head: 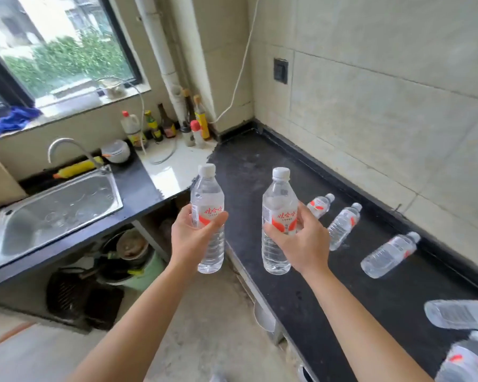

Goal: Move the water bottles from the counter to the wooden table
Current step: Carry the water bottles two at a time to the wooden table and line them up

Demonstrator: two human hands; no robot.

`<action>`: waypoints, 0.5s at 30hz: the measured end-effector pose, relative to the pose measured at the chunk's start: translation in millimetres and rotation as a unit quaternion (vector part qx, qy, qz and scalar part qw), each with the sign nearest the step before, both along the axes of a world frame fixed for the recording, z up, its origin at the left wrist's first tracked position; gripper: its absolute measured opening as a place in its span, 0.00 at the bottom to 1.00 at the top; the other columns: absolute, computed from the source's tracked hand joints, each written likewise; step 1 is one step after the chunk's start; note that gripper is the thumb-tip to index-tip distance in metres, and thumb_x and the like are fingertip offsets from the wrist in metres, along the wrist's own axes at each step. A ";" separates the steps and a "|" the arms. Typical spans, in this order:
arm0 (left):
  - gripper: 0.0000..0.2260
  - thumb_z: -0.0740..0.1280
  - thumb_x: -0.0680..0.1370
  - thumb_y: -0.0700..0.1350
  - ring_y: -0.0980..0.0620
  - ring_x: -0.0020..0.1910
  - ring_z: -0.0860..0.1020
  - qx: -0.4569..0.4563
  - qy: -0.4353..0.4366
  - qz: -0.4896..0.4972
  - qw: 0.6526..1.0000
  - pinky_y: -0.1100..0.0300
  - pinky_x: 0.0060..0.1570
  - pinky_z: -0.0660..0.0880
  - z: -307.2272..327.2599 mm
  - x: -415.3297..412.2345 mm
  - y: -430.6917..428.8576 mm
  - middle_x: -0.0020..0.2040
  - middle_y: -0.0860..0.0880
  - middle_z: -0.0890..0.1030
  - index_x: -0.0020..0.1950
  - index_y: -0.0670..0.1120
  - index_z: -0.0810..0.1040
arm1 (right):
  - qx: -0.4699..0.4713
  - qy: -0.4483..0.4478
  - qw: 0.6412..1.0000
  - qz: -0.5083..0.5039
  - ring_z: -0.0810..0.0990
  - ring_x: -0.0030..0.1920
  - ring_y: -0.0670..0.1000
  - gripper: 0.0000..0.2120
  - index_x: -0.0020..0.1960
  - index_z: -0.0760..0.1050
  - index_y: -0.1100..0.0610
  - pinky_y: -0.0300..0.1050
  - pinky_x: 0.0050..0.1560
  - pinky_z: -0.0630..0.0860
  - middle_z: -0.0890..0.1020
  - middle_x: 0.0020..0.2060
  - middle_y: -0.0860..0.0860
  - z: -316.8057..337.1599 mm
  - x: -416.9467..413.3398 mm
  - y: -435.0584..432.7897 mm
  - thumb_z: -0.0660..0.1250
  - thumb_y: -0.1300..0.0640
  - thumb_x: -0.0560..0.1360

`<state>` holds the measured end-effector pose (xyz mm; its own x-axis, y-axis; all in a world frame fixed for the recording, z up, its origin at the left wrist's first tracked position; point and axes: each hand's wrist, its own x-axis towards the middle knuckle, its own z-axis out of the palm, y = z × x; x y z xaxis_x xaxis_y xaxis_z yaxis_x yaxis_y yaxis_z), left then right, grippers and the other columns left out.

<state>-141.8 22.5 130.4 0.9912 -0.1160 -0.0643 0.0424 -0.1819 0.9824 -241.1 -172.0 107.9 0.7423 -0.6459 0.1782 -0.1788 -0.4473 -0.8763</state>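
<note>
— Where do things stand?

— Each hand has one upright water bottle, lifted clear of the black worktop (260, 188). The left hand (195, 238) wraps the left bottle (208, 199) around its label, thumb across the front, fingers (189, 213) curled behind. The right hand (301, 244) closes round the right bottle (278, 199) the same way. Both grips sit mid-body, caps on.

— And the rest?

— Three loose bottles (342, 224) lie on their sides near the wall, and two more bottles at the lower right edge (458, 312), partly cut off. The wooden table is not in view, so the carry likely means turning away.

— What could go wrong?

— The bottles look thin-walled and full; I judge a hard squeeze could buckle one, and a slack hold could let a smooth bottle slide down through the hand. The ones lying flat can roll, so a knock from an elbow while turning could send one off the worktop onto the floor. The left bottle hangs over open floor, with clutter stored below the sink (55, 210), so a drop there would be awkward to recover.
</note>
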 end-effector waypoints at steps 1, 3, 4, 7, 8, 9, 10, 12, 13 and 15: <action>0.21 0.82 0.67 0.49 0.50 0.46 0.85 -0.005 -0.011 0.022 1.000 0.51 0.51 0.82 10.4 -0.6 21.4 0.47 0.49 0.86 0.55 0.49 0.79 | -0.011 -0.015 0.999 0.028 0.81 0.41 0.39 0.20 0.53 0.75 0.40 0.41 0.42 0.79 0.82 0.38 0.36 5.2 9.7 17.5 0.78 0.41 0.66; 0.21 0.82 0.67 0.47 0.52 0.45 0.85 -0.018 -0.035 0.068 0.997 0.56 0.49 0.81 27.7 -0.5 66.1 0.47 0.50 0.86 0.56 0.48 0.79 | -0.032 -0.044 0.995 0.082 0.82 0.43 0.39 0.22 0.57 0.75 0.41 0.40 0.43 0.82 0.81 0.42 0.34 16.1 28.7 56.0 0.78 0.39 0.67; 0.21 0.82 0.67 0.47 0.54 0.45 0.85 -0.025 -0.048 0.091 0.994 0.58 0.48 0.81 35.0 0.2 89.8 0.48 0.50 0.86 0.56 0.49 0.79 | -0.038 -0.053 0.992 0.105 0.83 0.44 0.40 0.24 0.60 0.75 0.42 0.40 0.45 0.82 0.81 0.44 0.34 21.5 38.5 76.6 0.77 0.38 0.67; 0.22 0.81 0.67 0.47 0.57 0.45 0.85 -0.044 -0.085 0.150 0.984 0.64 0.45 0.80 52.9 1.6 171.2 0.48 0.51 0.86 0.57 0.50 0.78 | -0.045 -0.076 0.982 0.166 0.84 0.44 0.41 0.28 0.62 0.76 0.44 0.44 0.47 0.83 0.82 0.45 0.35 36.0 69.5 148.8 0.77 0.37 0.65; 0.22 0.81 0.68 0.47 0.59 0.45 0.85 -0.047 -0.095 0.164 0.981 0.67 0.43 0.79 57.6 1.1 201.3 0.49 0.52 0.85 0.58 0.50 0.78 | -0.047 -0.085 0.977 0.188 0.84 0.44 0.41 0.28 0.62 0.76 0.43 0.44 0.47 0.83 0.83 0.44 0.36 40.4 78.5 175.8 0.77 0.38 0.65; 0.22 0.81 0.68 0.47 0.60 0.45 0.85 -0.052 -0.105 0.179 0.977 0.69 0.42 0.78 62.4 -0.7 232.7 0.50 0.52 0.85 0.59 0.50 0.77 | -0.048 -0.095 0.971 0.213 0.83 0.44 0.41 0.27 0.61 0.76 0.44 0.43 0.47 0.83 0.83 0.44 0.36 45.2 87.2 205.5 0.78 0.39 0.65; 0.22 0.80 0.68 0.47 0.60 0.46 0.84 -0.058 -0.114 0.195 0.973 0.70 0.42 0.78 65.8 -3.3 265.6 0.50 0.52 0.85 0.59 0.50 0.77 | -0.048 -0.103 0.964 0.239 0.83 0.45 0.41 0.26 0.61 0.77 0.45 0.40 0.47 0.82 0.83 0.45 0.38 49.8 94.7 236.8 0.78 0.40 0.66; 0.21 0.80 0.68 0.46 0.58 0.49 0.85 -0.064 -0.132 0.230 0.962 0.65 0.47 0.79 69.0 -11.1 335.4 0.51 0.52 0.85 0.58 0.52 0.77 | -0.042 -0.121 0.949 0.287 0.83 0.45 0.40 0.26 0.61 0.78 0.48 0.33 0.46 0.79 0.85 0.46 0.40 57.2 109.2 305.3 0.79 0.42 0.67; 0.21 0.80 0.68 0.46 0.57 0.49 0.85 -0.063 -0.140 0.249 0.956 0.62 0.50 0.80 70.3 -15.2 370.4 0.51 0.52 0.86 0.58 0.52 0.78 | -0.034 -0.130 0.944 0.302 0.83 0.45 0.39 0.25 0.61 0.79 0.49 0.33 0.45 0.79 0.85 0.45 0.40 60.5 115.5 340.6 0.79 0.43 0.67; 0.20 0.81 0.68 0.45 0.53 0.49 0.85 -0.062 -0.157 0.298 0.940 0.54 0.53 0.81 72.3 -23.8 441.6 0.50 0.50 0.86 0.57 0.49 0.79 | -0.016 -0.149 0.931 0.334 0.83 0.44 0.39 0.23 0.59 0.80 0.48 0.38 0.46 0.80 0.85 0.43 0.39 65.8 126.6 413.7 0.80 0.45 0.67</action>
